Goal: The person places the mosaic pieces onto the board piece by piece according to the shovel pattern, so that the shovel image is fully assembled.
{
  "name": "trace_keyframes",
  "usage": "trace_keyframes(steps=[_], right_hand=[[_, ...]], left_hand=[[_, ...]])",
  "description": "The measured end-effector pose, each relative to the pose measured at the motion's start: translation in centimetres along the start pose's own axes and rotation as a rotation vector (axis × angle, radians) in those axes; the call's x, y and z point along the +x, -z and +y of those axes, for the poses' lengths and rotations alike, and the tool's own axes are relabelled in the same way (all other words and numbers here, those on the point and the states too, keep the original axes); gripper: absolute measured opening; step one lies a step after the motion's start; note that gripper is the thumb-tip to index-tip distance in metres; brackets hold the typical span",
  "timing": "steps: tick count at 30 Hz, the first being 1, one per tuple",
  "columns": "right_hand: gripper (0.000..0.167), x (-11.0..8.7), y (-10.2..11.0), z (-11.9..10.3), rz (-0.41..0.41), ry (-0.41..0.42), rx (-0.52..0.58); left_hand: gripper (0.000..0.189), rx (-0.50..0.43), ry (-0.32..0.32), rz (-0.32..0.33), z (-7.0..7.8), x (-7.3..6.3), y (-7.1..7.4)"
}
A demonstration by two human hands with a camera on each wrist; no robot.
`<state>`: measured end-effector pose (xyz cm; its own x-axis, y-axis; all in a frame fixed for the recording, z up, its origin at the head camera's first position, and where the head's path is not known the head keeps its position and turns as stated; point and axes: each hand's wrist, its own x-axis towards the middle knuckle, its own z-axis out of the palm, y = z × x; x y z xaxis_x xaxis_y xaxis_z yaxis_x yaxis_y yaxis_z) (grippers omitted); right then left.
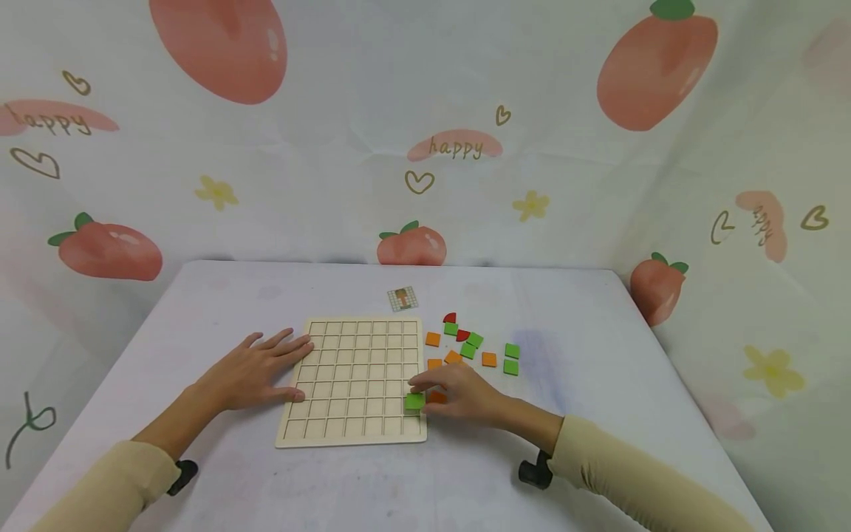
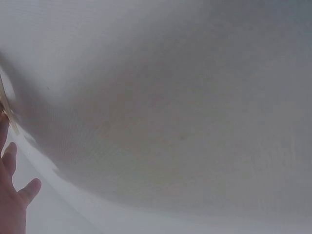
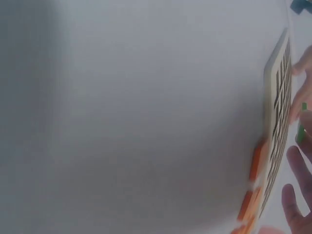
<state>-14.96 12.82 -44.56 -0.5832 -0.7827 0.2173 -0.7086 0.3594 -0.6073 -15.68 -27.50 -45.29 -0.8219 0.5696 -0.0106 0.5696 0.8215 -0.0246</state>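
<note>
A pale wooden board (image 1: 359, 380) with a grooved grid lies flat on the table. My left hand (image 1: 255, 371) rests with spread fingers on its left edge; the left wrist view catches only part of that hand (image 2: 13, 192). Near the board's lower right corner, my right hand (image 1: 462, 391) pinches a green square tile (image 1: 414, 402) between thumb and fingers. The same green tile (image 3: 301, 130) shows at the right border of the right wrist view, above the grid. Whether it touches the board, I cannot tell. An orange tile (image 1: 436, 397) lies partly hidden by the right hand.
Right of the board lie several loose pieces: orange squares (image 1: 489, 359), green squares (image 1: 510, 367) and red quarter-rounds (image 1: 462, 335). A small picture card (image 1: 402, 298) lies behind the board. A white cloth with printed fruit (image 1: 412, 245) hangs behind the table.
</note>
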Motion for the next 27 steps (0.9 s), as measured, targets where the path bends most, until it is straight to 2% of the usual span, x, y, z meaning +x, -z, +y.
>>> trace_keyframes(steps=[10, 19, 27], right_hand=[[0.041, 2.2, -2.0, -1.1, -0.035, 0.094, -0.029], [0.040, 3.3, -3.3, -2.0, -0.142, 0.020, -0.051], [0.036, 3.4, -4.1, -2.1, -0.123, 0.021, -0.108]], left_hand=[[0.090, -0.007, 0.000, -0.002, 0.0, 0.0, 0.0], [0.089, -0.025, 0.001, 0.001, 0.0, -0.1, 0.1], [0.088, -0.019, -0.005, 0.008, 0.0, 0.0, 0.1]])
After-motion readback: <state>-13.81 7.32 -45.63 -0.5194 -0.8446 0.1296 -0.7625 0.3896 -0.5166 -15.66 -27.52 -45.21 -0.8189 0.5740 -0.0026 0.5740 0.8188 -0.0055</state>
